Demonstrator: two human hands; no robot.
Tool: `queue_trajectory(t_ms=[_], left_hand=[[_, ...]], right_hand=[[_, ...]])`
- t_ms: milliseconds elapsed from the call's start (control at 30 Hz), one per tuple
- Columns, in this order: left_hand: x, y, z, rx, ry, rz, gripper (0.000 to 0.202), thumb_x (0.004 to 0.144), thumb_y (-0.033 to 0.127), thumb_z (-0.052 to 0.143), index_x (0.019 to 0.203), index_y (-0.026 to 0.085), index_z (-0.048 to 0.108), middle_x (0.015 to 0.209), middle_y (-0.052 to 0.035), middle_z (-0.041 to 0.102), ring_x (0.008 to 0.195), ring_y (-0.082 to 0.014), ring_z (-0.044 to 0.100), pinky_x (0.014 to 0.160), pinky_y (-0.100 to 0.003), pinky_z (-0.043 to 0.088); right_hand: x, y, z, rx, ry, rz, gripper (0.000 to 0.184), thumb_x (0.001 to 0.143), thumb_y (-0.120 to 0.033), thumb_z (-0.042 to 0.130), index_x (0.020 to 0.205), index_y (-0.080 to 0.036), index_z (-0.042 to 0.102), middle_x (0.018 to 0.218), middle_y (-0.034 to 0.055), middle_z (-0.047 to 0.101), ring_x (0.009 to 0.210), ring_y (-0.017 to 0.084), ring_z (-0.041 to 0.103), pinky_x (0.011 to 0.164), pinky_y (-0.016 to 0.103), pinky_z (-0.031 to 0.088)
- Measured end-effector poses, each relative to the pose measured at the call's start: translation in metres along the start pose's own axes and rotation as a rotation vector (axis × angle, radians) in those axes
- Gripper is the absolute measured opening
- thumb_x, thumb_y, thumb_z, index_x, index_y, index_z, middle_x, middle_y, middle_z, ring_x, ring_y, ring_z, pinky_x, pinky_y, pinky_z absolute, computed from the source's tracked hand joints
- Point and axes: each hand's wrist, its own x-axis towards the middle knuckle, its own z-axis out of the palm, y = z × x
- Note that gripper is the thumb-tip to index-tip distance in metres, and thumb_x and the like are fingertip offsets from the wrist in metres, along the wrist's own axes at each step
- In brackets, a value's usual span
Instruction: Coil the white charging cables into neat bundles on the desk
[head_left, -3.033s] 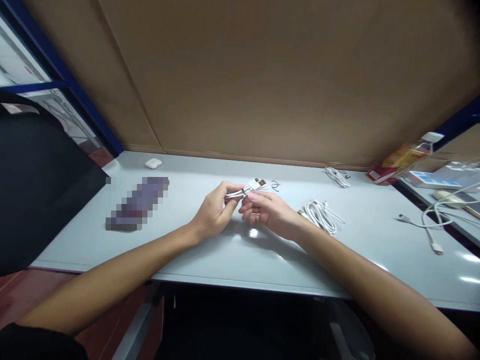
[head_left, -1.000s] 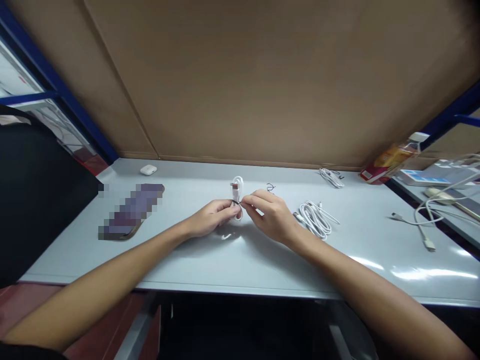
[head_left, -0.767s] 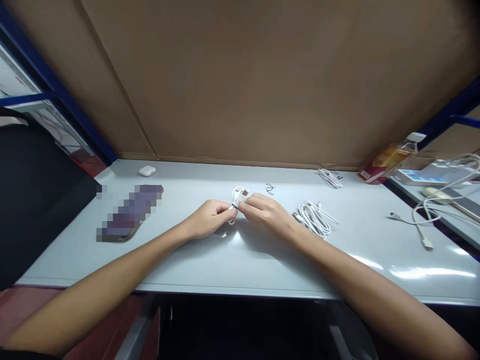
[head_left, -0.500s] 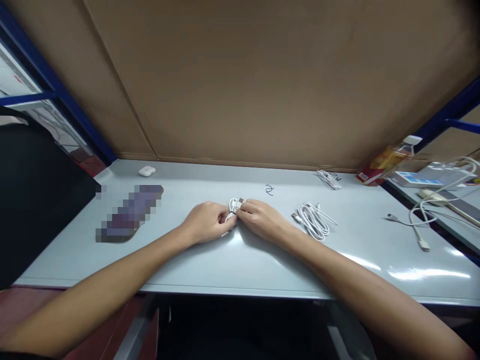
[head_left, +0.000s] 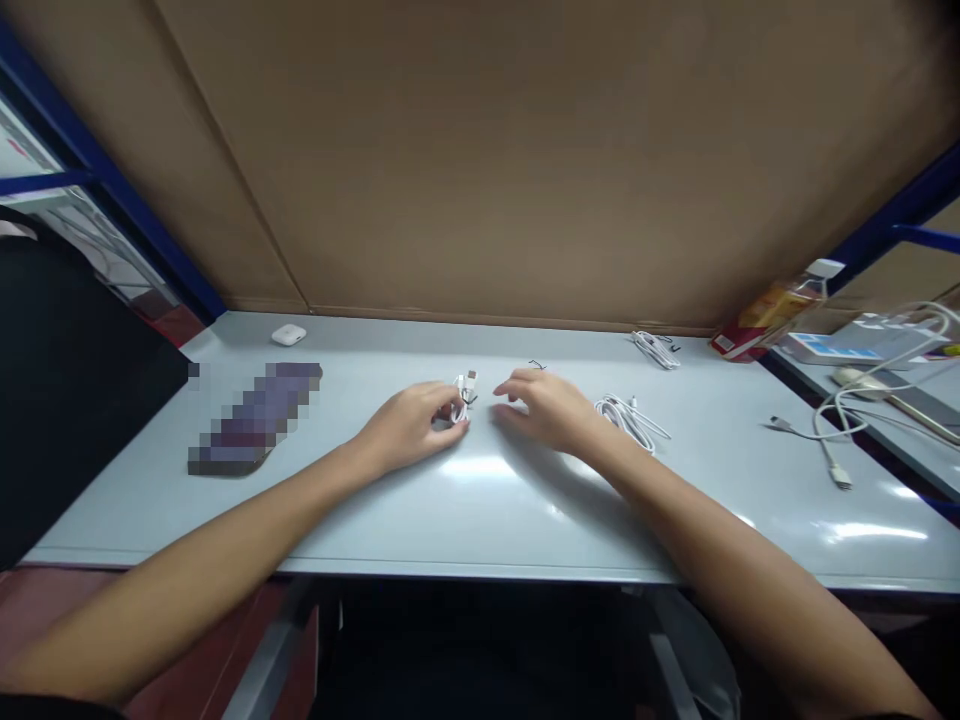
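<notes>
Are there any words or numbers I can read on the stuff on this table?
None can be read.
Bottle: its red and yellow label is too blurred.
Blue and white box: print too small.
Pixelated object: blurred out.
Bundled white cable in the left hand: no print visible.

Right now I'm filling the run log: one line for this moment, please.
left hand: holds bundled white cable | right hand: open, off cable | loose cable coil: beside right hand

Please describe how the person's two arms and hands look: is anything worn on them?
Both forearms are bare. The left hand and the right hand show no gloves, rings or watch. Only a dark sleeve edge appears near the left arm's upper end.
</notes>
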Motion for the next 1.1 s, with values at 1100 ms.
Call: queue_trajectory(t_ms=[1100], left_hand=[[-0.003, 0.005, 0.012, -0.023, -0.16, 0.301, 0.031, 0.104, 0.033, 0.053, 0.13, 0.024, 0.067, 0.121, -0.0095, 0.067, 0.111, -0.0232, 0.062, 0.096, -0.038, 0.05]], right_hand=[[-0.015, 0.033, -0.044, 0.36, -0.073, 0.263, 0.019, 0.083, -0.027, 0.063, 0.1, -0.02, 0.07, 0.08, 0.0029, 0.07, 0.068, 0.016, 0.063, 0.058, 0.027, 0.044]])
